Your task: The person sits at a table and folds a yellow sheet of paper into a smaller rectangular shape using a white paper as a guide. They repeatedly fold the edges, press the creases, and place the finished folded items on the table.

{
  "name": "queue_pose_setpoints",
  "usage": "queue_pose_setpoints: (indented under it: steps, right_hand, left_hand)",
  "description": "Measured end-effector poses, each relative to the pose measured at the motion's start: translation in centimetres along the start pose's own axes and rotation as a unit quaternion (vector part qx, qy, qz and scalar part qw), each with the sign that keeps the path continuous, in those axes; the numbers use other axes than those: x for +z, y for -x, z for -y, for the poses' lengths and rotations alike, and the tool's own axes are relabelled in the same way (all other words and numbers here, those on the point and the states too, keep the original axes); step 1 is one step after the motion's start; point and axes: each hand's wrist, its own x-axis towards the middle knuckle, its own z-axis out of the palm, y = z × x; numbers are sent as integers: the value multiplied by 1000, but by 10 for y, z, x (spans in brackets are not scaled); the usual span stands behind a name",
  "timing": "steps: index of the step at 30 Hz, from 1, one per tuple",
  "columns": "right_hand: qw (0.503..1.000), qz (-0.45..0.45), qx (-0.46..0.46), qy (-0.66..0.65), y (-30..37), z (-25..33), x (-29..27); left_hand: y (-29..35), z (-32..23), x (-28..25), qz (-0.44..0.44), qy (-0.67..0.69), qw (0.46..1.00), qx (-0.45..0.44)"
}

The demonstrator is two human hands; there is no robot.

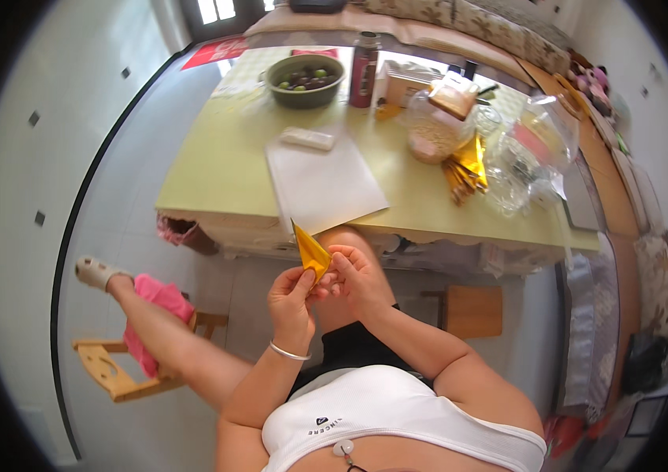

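Between both hands, above my lap, is a folded piece of shiny gold foil paper [313,253] with a pointed tip sticking up. My left hand [293,297], a silver bangle on its wrist, pinches the lower part of the foil between thumb and fingers. From the other side, the thumb and fingers of my right hand [352,277] are closed on its right edge. Just beyond the hands lie white paper sheets [330,185] at the table's near edge, with a white wrapped packet [308,139] on top. More folded gold pieces [469,167] are heaped at the table's right.
The pale yellow-green table [216,157] holds a bowl of dark and green fruit [305,98], a dark red bottle [363,71], a clear plastic tub [431,138] and a clear plastic bag [535,149]. A wooden stool [473,311] stands right, a wooden chair [118,377] with pink cloth left.
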Motion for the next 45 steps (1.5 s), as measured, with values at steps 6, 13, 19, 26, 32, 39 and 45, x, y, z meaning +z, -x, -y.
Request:
queue_pose_setpoints:
  steps: [6, 13, 19, 26, 32, 39, 45]
  right_hand:
    - [975, -50, -202, 74, 13, 34, -13]
    - [914, -137, -341, 170, 18, 88, -25]
    - [613, -319, -454, 563, -2, 213, -88]
    - [456, -330, -363, 743, -55, 290, -130]
    - [432, -327, -211, 813, -102, 303, -142]
    - [341, -294, -83, 889, -110, 281, -159]
    - [203, -314, -227, 899, -92, 266, -140]
  left_hand:
    - [-5, 19, 25, 91, -51, 994, -34]
    - [-2, 15, 53, 178, -107, 975, -73]
    - [1, 49, 0, 244, -273, 930, -27]
    - [8, 47, 0, 270, -328, 905, 38]
    - [11, 41, -1, 273, -338, 899, 55]
    - [4, 45, -10, 291, -323, 900, 30]
    - [-10, 25, -5, 277, -437, 840, 165]
